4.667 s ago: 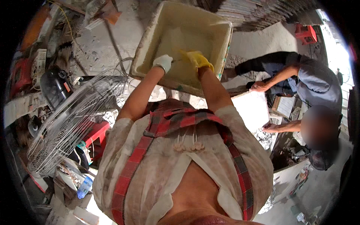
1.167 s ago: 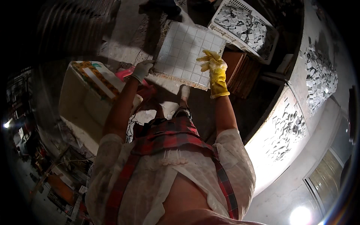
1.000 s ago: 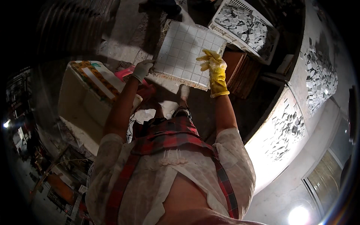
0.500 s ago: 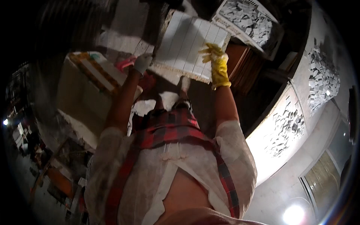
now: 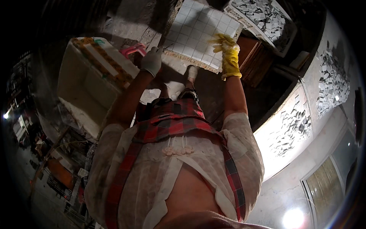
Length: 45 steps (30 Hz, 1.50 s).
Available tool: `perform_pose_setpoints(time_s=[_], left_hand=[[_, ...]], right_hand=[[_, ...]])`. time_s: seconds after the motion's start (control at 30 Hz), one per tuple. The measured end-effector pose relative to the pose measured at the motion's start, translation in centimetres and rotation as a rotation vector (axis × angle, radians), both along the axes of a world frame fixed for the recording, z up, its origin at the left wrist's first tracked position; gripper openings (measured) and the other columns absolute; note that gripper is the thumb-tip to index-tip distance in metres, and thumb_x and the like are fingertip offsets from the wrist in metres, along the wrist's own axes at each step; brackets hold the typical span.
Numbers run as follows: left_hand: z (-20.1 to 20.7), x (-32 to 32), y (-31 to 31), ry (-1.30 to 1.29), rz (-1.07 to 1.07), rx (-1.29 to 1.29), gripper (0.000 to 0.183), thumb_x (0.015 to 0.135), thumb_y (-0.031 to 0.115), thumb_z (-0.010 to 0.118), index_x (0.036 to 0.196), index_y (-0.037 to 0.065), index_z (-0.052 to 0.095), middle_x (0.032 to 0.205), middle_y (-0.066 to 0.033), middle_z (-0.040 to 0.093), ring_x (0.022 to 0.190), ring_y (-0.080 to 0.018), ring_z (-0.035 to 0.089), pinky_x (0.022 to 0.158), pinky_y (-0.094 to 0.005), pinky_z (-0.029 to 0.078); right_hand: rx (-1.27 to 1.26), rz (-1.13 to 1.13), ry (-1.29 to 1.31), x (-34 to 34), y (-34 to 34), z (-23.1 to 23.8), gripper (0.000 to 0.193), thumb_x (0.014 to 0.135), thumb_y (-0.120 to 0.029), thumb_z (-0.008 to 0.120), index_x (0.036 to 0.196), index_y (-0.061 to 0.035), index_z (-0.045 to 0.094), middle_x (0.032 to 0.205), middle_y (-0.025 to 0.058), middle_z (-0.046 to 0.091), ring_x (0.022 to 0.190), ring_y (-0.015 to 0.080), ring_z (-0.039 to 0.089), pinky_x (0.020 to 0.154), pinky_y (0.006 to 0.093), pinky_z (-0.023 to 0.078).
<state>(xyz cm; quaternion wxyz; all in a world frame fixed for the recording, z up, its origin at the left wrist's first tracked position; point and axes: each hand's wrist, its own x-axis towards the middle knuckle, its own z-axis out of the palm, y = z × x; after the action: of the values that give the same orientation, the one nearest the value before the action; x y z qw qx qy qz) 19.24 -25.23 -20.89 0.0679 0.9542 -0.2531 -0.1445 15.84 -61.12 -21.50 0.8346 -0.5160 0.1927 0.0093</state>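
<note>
In front of me lies a square board (image 5: 196, 32) covered with white tiles in a grid of thin lines. Its near edge is rough and brownish. My left hand (image 5: 152, 62), in a whitish glove, is closed at the board's near left corner. A thin dark tip sticks out past its fingers, too small to name. My right hand (image 5: 228, 51) wears a yellow rubber glove. Its fingers are apart and blurred over the board's right side, and I see nothing held; whether they touch the tiles I cannot tell.
A white plastic crate (image 5: 263, 23) full of loose tile pieces stands at the far right. Stacked brown boards (image 5: 255, 63) sit below it. On the left is an open foam box (image 5: 89, 84), beside a pink plastic object (image 5: 131, 50). More tile pieces (image 5: 293, 128) lie on a bright surface at right.
My left hand has come nearer and slightly right. My right hand has shifted right and a little up in the picture. The board now appears farther up and right, its grid clearer.
</note>
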Motion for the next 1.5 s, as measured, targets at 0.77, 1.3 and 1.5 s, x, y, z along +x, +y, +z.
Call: perform_pose_setpoints(time_s=[0.77, 1.3, 1.5], left_hand=[[-0.3, -1.1, -0.7, 0.027, -0.001, -0.121, 0.031, 0.089, 0.011, 0.047, 0.118, 0.008, 0.056, 0.102, -0.0167, 0.056, 0.092, -0.036, 0.061, 0.075, -0.0457, 0.051], [0.5, -1.3, -1.2, 0.033, -0.004, -0.048, 0.031, 0.094, 0.015, 0.044, 0.12, 0.004, 0.057, 0.106, -0.0183, 0.057, 0.095, -0.0368, 0.06, 0.08, -0.0442, 0.051], [-1.5, -1.7, -0.1, 0.023, 0.036, -0.181, 0.029, 0.094, 0.013, 0.045, 0.119, 0.004, 0.056, 0.105, -0.0169, 0.057, 0.096, -0.0359, 0.059, 0.081, -0.0423, 0.05]], right_hand=[[-1.161, 0.107, 0.532, -0.4, -3.3, -6.1, 0.04, 0.094, -0.043, 0.054, 0.105, -0.0084, 0.069, 0.089, 0.0147, 0.07, 0.08, 0.0291, 0.068, 0.07, 0.0379, 0.053], [-0.63, -0.222, 0.729, 0.5, -2.6, -0.9, 0.05, 0.08, -0.046, 0.072, 0.098, 0.0005, 0.07, 0.092, 0.0139, 0.072, 0.082, 0.0211, 0.067, 0.075, 0.0354, 0.05], [-1.615, 0.136, 0.569, 3.4, -4.7, 0.4, 0.03, 0.086, -0.037, 0.059, 0.094, -0.0084, 0.064, 0.097, 0.0142, 0.067, 0.093, 0.0311, 0.066, 0.078, 0.0413, 0.052]])
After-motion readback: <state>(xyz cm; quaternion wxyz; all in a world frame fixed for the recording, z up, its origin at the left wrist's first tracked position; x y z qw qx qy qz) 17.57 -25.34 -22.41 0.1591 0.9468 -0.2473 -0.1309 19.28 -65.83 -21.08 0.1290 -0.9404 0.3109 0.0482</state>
